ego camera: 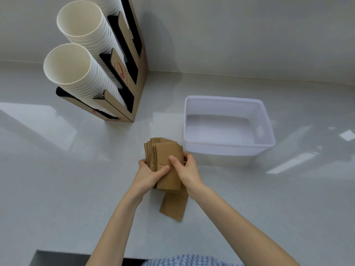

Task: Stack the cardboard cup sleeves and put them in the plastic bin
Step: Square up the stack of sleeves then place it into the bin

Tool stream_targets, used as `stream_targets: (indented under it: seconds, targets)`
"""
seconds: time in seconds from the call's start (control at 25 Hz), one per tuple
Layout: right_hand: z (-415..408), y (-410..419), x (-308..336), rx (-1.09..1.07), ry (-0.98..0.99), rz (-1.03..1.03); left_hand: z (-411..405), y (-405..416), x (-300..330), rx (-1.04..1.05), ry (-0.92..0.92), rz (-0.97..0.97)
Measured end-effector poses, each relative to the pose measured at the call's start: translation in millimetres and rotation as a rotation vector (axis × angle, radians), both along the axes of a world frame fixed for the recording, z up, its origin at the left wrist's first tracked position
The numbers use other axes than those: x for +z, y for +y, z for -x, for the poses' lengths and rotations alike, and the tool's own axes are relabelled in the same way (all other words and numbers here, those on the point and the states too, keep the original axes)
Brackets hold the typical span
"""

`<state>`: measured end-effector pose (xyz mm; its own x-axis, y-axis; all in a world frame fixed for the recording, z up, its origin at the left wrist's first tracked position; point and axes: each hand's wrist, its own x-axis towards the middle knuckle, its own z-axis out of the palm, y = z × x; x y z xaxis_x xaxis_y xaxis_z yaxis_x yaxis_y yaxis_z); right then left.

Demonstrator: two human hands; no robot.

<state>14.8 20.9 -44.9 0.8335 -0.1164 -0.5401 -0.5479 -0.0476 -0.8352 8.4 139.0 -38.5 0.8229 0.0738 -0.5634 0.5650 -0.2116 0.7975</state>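
The place looks like a café or drink shop service area. A cardboard dispenser rack [134, 73] holds long stacks of white paper cups [76, 73], and it stands on a glossy pale bench [57, 169] against a plain light wall [230, 35].

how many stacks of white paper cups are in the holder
3: the nearest stack, one behind it, and a third cut off by the top edge. More may be out of frame.

White cups [76, 60] in cardboard dispenser [139, 89]
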Motion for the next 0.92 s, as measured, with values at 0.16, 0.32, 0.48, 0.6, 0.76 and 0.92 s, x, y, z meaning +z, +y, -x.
stream_targets:
  seconds: [0.16,0.32,0.48,0.6,0.76,0.92]
  targets:
    - [2.3,-7.5,1.8,0.135,-0.026,0.028,3.8,1.8,1.7,0.004,-0.055,-0.012]
    - [4.7,-19.8,15.0,0.245,-0.092,-0.121,5.6,6.9,8.8,-0.038,-0.1,0.034]
    - [0.9,-34.8,25.8,0.332,-0.142,-0.27,10.5,-2.1,15.8,-0.111,-0.15,0.105]
    - [7.8,-51.7,28.9,0.376,-0.159,-0.219,16.5,-18.3,19.2,-0.212,-0.194,0.13]
    - [26.4,-81.6,28.0,0.37,-0.204,-0.114,24.5,-42.5,10.9,-0.345,-0.264,0.128]
    - [44.2,-110.5,20.9,0.331,-0.277,-0.018,27.9,-69.0,1.3,-0.385,-0.323,0.083]
